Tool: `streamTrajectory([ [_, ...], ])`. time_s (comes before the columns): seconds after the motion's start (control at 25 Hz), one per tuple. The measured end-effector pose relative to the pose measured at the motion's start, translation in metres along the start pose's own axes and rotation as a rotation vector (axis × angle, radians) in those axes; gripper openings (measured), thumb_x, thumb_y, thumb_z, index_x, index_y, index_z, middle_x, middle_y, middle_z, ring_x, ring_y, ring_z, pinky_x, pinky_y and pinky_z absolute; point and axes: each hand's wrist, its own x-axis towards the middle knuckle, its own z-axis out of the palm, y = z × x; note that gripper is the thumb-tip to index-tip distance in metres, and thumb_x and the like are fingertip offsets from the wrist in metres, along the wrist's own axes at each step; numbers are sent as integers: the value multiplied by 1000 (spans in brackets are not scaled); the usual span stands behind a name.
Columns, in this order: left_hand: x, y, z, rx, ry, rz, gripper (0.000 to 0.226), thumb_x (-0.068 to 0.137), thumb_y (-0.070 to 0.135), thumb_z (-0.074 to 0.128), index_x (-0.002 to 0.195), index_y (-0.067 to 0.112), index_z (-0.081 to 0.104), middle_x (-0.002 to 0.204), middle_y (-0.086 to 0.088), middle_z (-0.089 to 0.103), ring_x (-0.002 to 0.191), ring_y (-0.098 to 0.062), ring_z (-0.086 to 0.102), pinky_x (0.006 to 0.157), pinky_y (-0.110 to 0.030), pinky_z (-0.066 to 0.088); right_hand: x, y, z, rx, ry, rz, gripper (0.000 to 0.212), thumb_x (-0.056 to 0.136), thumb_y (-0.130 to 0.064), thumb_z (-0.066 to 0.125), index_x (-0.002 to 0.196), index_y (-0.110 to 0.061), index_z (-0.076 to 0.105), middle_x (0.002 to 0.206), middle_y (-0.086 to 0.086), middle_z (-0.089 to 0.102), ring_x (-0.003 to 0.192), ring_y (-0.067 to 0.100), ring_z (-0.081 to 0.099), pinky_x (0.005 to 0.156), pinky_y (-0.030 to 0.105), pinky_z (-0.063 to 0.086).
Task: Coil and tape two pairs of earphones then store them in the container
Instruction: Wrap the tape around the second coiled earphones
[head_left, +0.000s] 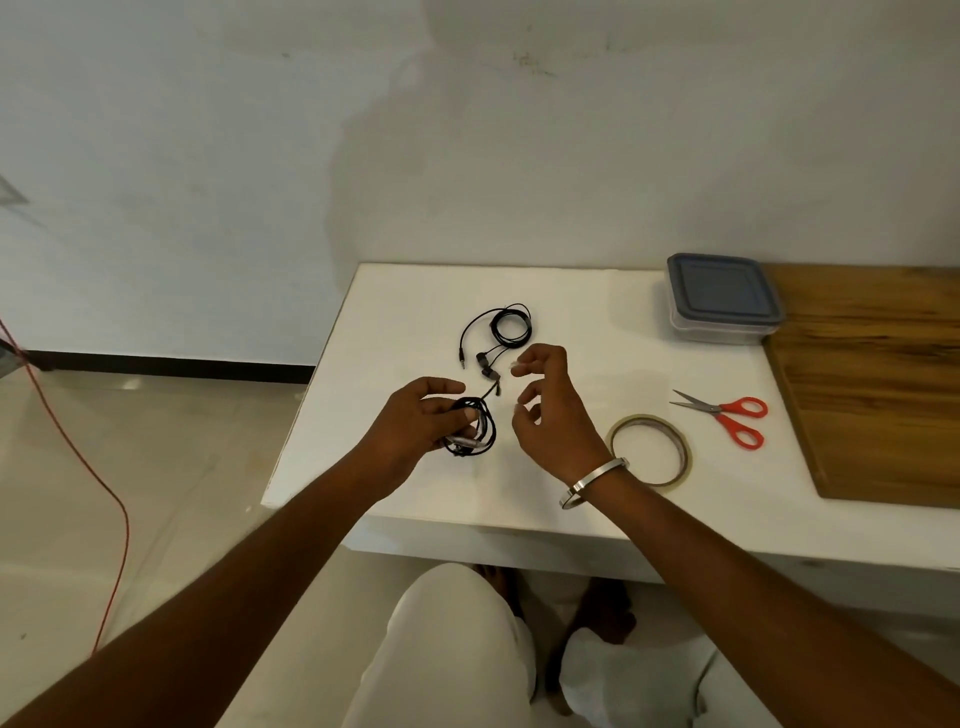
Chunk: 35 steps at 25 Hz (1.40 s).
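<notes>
At table centre, left hand clenched coil of black earphones, loops bunched, plug end trailing toward 1 o'clock. Right hand appeared to pinch small tape piece at fingertips; not certain. Second earphones lay loosely looped at 12 o'clock, long axis roughly 7-to-1. Judged: cord light, limp, springy; grip across bundled loops, not buds. Container lidded at 2 o'clock; tape roll, scissors at 3 o'clock.
</notes>
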Motion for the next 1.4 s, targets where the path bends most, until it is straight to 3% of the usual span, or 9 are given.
streamTrajectory([
  [0.16, -6, 1, 8, -154, -22, -56, 28, 90, 3, 61, 112, 16, 49, 92, -8, 72, 77, -21, 70, 72, -28, 51, -7, -16, -4, 256, 129, 65, 51, 82, 3, 59, 111, -31, 33, 110, 1, 52, 86, 16, 59, 71, 24, 52],
  [0.28, -10, 3, 11, -151, -45, -4, 31, 92, 1, 58, 105, 18, 37, 95, -12, 71, 81, -25, 70, 70, -26, 54, -15, -19, -6, 341, 57, 54, 52, 84, -3, 64, 112, -31, 31, 97, -3, 63, 87, 12, 62, 75, 23, 52],
  [0.4, -10, 6, 15, 48, -45, 83, 32, 91, -2, 59, 103, 16, 36, 94, -15, 71, 73, -22, 71, 71, -25, 57, -24, -19, -3, 142, -15, -70, 56, 81, -12, 71, 121, -23, 33, 113, -32, 48, 102, 11, 56, 82, 23, 49],
  [0.52, -11, 10, 16, 480, -134, 171, 39, 89, 2, 64, 109, 15, 33, 93, -11, 71, 74, -23, 71, 74, -30, 58, -22, -16, -8, 17, -126, -227, 60, 82, -6, 66, 122, -34, 30, 124, -26, 38, 118, 9, 47, 100, 28, 41],
  [0.64, -14, 14, 16, 628, -162, 230, 42, 88, 5, 64, 112, 15, 31, 90, 1, 70, 78, -15, 71, 74, -26, 58, -15, -19, -15, 23, -232, -200, 59, 84, -1, 64, 128, -19, 30, 118, -39, 39, 107, 3, 59, 93, 22, 48],
  [0.72, -14, 14, 15, 590, -108, 300, 40, 89, 3, 63, 110, 16, 31, 89, 1, 71, 78, -16, 71, 73, -28, 58, -13, -20, -15, 98, -198, -130, 54, 85, 1, 63, 125, -14, 31, 110, -35, 49, 91, 6, 68, 82, 21, 55],
  [0.88, -14, 9, 19, 286, 34, 311, 33, 91, 0, 59, 108, 17, 35, 92, -5, 72, 79, -18, 70, 72, -29, 57, -17, -22, -10, 216, -44, -55, 56, 87, 3, 58, 110, -35, 25, 103, -1, 65, 83, 14, 71, 73, 22, 56],
  [1.12, -14, -1, 27, -235, -54, 241, 39, 85, -3, 61, 111, 21, 44, 100, 1, 70, 71, -15, 67, 79, -30, 51, -15, -29, -1, 401, 157, 37, 56, 83, 5, 62, 104, -34, 29, 101, 2, 67, 87, 19, 70, 78, 29, 57],
  [1.4, -12, -1, 29, -231, -82, 302, 34, 94, 0, 52, 118, 24, 45, 107, 8, 69, 72, -11, 66, 69, -29, 54, -12, -37, -13, 508, 99, 59, 44, 87, 5, 57, 114, -18, 30, 111, 11, 65, 88, 23, 70, 68, 21, 55],
])
